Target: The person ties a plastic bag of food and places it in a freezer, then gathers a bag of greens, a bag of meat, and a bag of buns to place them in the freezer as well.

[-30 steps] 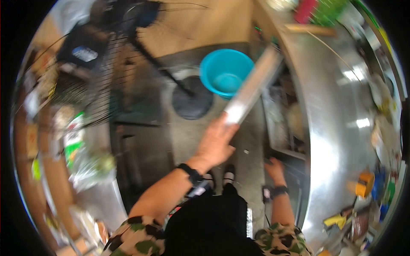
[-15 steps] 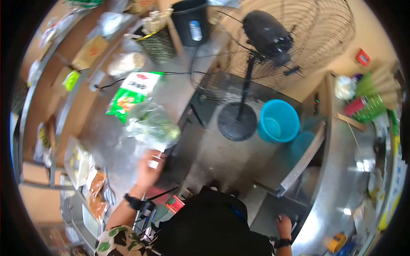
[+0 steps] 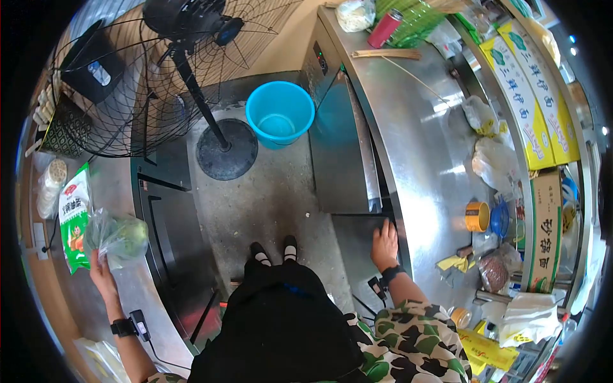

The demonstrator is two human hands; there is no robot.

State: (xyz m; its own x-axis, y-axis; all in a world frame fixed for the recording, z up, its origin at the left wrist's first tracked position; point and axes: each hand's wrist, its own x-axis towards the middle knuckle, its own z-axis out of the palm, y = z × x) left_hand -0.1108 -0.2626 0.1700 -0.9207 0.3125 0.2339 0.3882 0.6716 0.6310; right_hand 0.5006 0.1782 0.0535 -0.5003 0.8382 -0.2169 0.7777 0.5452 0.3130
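A clear plastic bag with a round green vegetable lies on the left steel counter. My left hand is closed at the near side of this bag, its fingers on the gathered plastic. Right behind the bag lies a green and white food packet. On the other side, my right hand is beside the right counter's front edge, by the upper edge of a dark cabinet door. Its fingers are stretched out and slightly apart, and no object shows in them.
A black floor fan and a blue bucket stand on the floor ahead. Another cabinet door is ajar on the right. Yellow and white boxes, an orange cup and several bags line the right counter.
The view has swung right. My right hand has moved forward to the cabinet door edge and its fingers have straightened. My left hand has come onto the bag.
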